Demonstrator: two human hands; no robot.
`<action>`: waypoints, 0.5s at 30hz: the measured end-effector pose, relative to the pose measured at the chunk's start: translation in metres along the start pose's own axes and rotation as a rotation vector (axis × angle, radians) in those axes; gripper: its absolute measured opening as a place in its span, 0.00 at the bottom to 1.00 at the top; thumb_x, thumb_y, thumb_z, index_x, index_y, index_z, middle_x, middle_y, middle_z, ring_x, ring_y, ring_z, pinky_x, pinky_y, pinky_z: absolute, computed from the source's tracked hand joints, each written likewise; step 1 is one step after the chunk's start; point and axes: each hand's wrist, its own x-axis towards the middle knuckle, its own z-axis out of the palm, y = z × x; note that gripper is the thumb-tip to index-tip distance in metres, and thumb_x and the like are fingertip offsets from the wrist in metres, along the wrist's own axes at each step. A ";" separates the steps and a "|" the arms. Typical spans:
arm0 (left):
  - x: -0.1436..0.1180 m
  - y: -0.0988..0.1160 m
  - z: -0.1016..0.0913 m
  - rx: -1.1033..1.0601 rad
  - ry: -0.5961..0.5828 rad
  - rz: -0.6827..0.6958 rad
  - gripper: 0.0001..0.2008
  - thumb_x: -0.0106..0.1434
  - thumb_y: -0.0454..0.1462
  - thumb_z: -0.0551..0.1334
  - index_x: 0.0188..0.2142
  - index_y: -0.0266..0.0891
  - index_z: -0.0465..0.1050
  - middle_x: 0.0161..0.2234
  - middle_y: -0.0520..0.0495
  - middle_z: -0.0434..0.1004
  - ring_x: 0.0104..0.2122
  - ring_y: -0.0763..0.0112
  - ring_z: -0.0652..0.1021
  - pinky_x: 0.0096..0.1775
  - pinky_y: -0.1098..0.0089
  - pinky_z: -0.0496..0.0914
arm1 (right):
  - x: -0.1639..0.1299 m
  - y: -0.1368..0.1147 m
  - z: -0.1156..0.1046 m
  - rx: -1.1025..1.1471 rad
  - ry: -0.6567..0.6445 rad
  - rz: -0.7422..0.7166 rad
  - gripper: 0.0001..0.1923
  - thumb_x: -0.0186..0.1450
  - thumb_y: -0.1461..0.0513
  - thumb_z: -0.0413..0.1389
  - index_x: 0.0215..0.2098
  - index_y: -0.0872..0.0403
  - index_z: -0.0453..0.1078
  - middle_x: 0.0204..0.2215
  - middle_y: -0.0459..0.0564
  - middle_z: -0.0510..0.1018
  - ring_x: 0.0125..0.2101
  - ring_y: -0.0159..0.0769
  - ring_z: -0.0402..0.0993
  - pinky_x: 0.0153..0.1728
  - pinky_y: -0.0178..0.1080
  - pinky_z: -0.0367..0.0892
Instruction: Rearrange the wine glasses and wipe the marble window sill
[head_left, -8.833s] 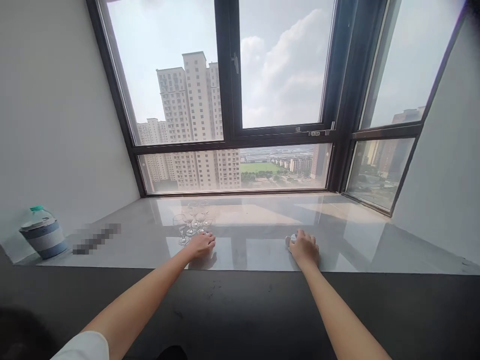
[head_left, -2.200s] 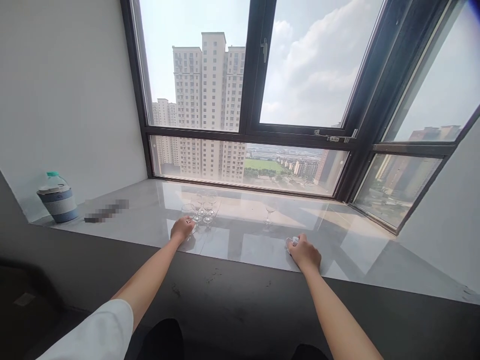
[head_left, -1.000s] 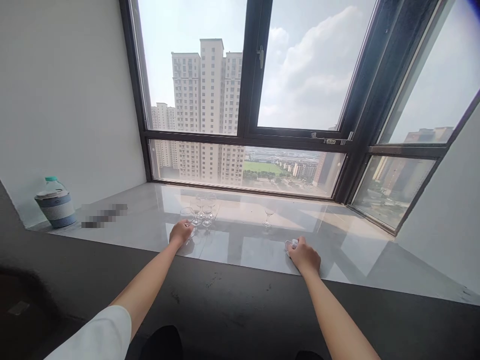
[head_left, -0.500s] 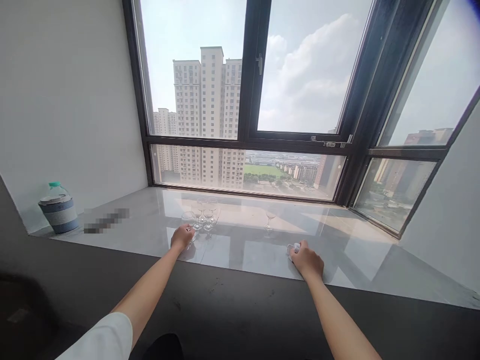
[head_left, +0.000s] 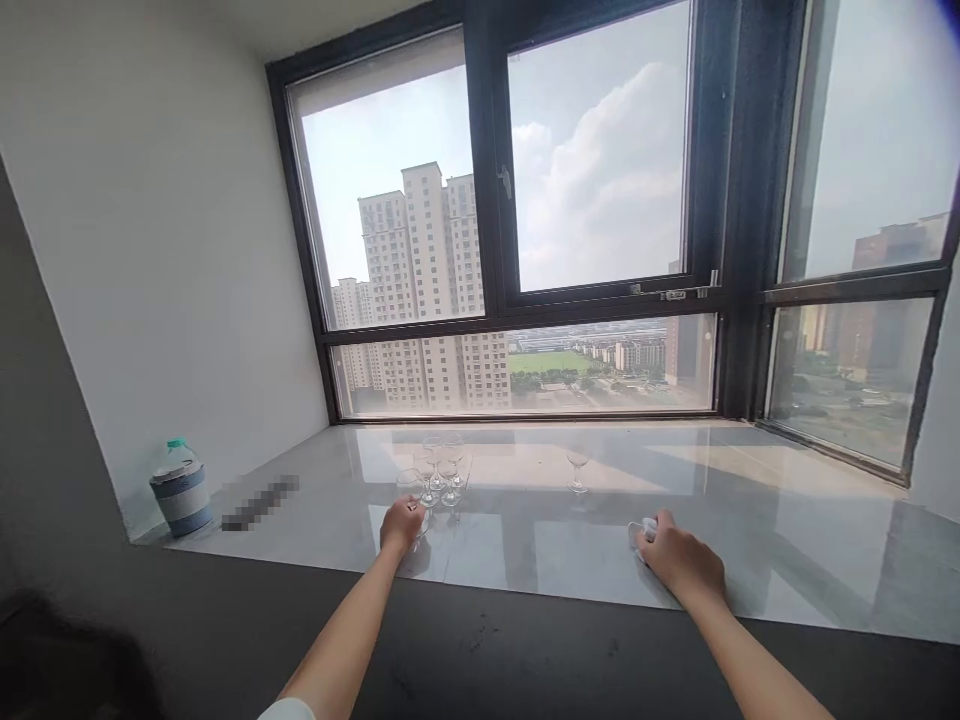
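Nearest us, our right hand (head_left: 679, 562) lies curled over a small white cloth (head_left: 646, 526) on the stone sill (head_left: 787, 540), pressing it flat. At ten o'clock our left hand (head_left: 400, 525) grips the stem of the nearest wine glass (head_left: 410, 487), likely to steady it. Beyond stands a cluster of glasses (head_left: 444, 466); a lone glass (head_left: 577, 467) sits at one o'clock. A jug (head_left: 180, 490) waits far left. Compared with half a second ago, our view has tilted up; both hands stay put.
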 end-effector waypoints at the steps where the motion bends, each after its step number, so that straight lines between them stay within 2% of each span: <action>1: 0.000 0.000 0.000 -0.005 0.003 0.004 0.10 0.60 0.39 0.55 0.34 0.43 0.75 0.35 0.45 0.81 0.37 0.61 0.79 0.31 0.71 0.63 | 0.000 0.000 0.001 0.001 -0.003 -0.006 0.19 0.68 0.52 0.43 0.48 0.55 0.64 0.35 0.60 0.77 0.37 0.51 0.76 0.32 0.43 0.65; 15: -0.002 -0.001 0.001 -0.034 0.029 0.004 0.08 0.61 0.37 0.56 0.33 0.42 0.75 0.36 0.43 0.82 0.38 0.62 0.80 0.33 0.72 0.65 | 0.009 0.007 0.011 0.056 -0.011 -0.048 0.17 0.68 0.51 0.43 0.42 0.52 0.67 0.33 0.60 0.77 0.36 0.51 0.77 0.32 0.44 0.66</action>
